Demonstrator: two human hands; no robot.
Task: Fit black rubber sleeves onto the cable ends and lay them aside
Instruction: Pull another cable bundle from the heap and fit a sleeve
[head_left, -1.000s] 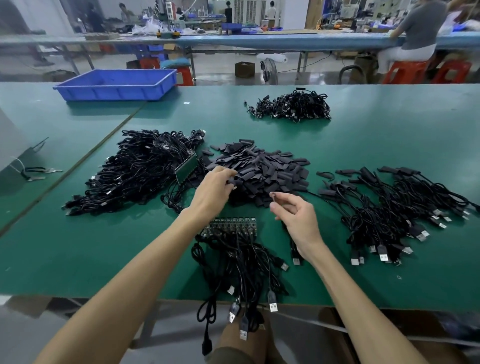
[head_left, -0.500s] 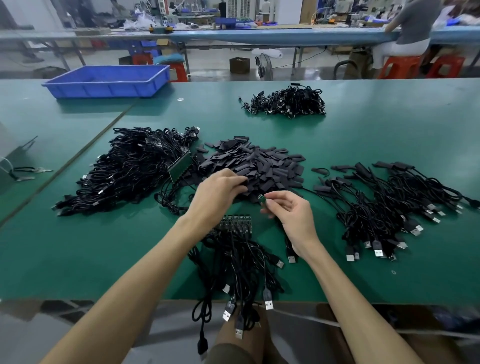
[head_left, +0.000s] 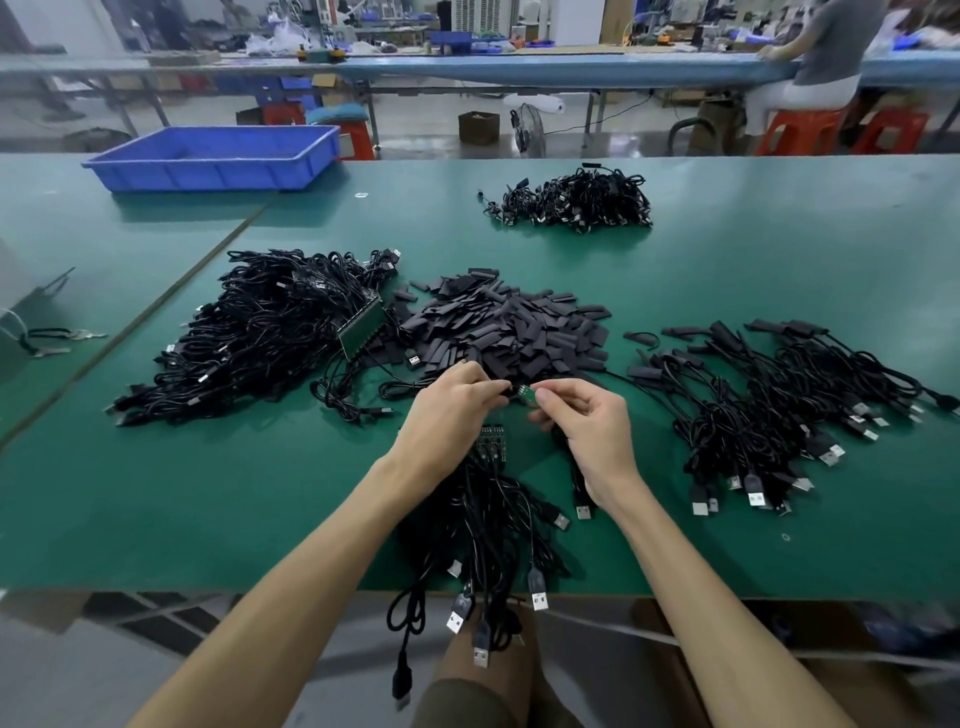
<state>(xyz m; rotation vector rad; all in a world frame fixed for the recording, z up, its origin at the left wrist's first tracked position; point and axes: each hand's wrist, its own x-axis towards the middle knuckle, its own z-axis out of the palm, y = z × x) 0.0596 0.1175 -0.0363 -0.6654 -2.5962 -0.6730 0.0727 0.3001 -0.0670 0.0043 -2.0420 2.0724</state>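
Pulled left hand (head_left: 457, 400) off the heap of flat black rubber sleeves (head_left: 514, 327) since 1 s earlier and brought it to right hand (head_left: 587, 426), just in front of that heap. Pinched 1 dark rubber sleeve (head_left: 505, 391) in left fingertips. Gripped small green circuit-board cable end (head_left: 525, 393) between right thumb and forefinger, held almost touching the sleeve above green table mat (head_left: 156, 493). Had sleeved black USB cables (head_left: 779, 405) lying to the right and a tangled heap of bare black cables (head_left: 270, 332) to the left.
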